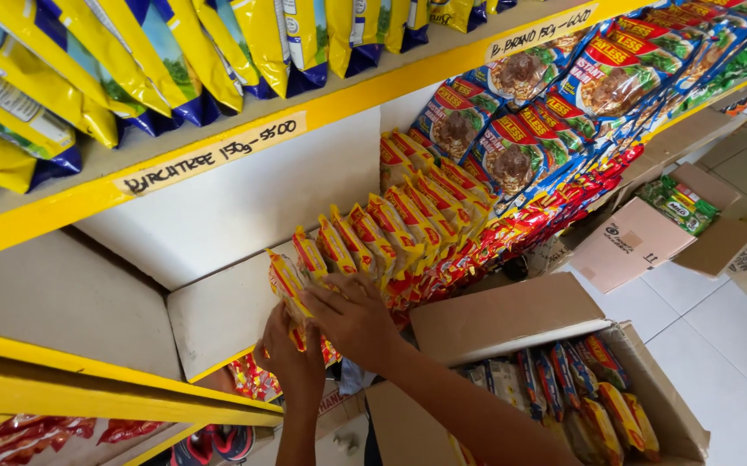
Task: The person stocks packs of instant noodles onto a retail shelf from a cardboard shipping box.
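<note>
Standing open just below the arms, a cardboard box (563,345) holds more red and yellow packets (589,397) on edge, within easy reach of the shelf, which suits taking them out a few at a time. Above it both hands meet at the near end of a row of packets (399,233) on the white shelf (218,302). The left hand (291,349) comes up from below with its wrist straight and fingers wrapped round the last few yellow and red noodle packets (291,280), clamped on them from the outer side. The right hand (352,315) reaches across from the right, forearm slanting up out of the lower frame, palm down and fingers spread over the tops of the same packets; it presses on them, though how tightly it grips I cannot tell. Held so between the two hands, the packets stay upright and squared against their neighbours, leaning like the rest of the row.

Further along, the row runs on to the right, each packet overlapping the next, and passes into larger red and blue packets (511,155) stacked face out. On the yellow-edged shelf above (218,147) lie yellow and blue bags (132,60), with handwritten paper labels stuck on the edge. On the tiled floor (718,345) beyond, another open carton (641,233) holds green packets (680,203).
</note>
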